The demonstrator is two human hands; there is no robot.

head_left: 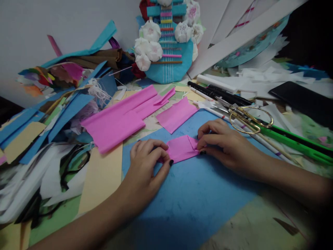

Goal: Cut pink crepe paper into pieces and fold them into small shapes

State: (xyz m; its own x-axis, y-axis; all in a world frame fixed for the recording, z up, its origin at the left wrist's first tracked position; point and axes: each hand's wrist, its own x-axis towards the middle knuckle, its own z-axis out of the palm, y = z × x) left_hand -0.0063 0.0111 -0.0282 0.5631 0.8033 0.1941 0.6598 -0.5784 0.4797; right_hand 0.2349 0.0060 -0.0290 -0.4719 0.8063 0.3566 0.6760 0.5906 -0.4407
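A small piece of pink crepe paper (180, 147) lies over a blue sheet (192, 201), stretched between my two hands. My left hand (149, 161) pinches its left end between thumb and fingers. At the right end, where the paper is folded and crinkled, my right hand (221, 146) grips it with thumb and fingertips. Just beyond lies another cut piece of pink paper (177, 114), flat and apart from both hands. A larger folded pink sheet (122, 118) rests farther left.
Gold-handled scissors (249, 119) lie on pens and a green tool (299, 140) at the right, near a black phone (304, 100). Paper scraps (52, 173) crowd the left. A blue paper guitar (169, 66) with white flowers stands at the back.
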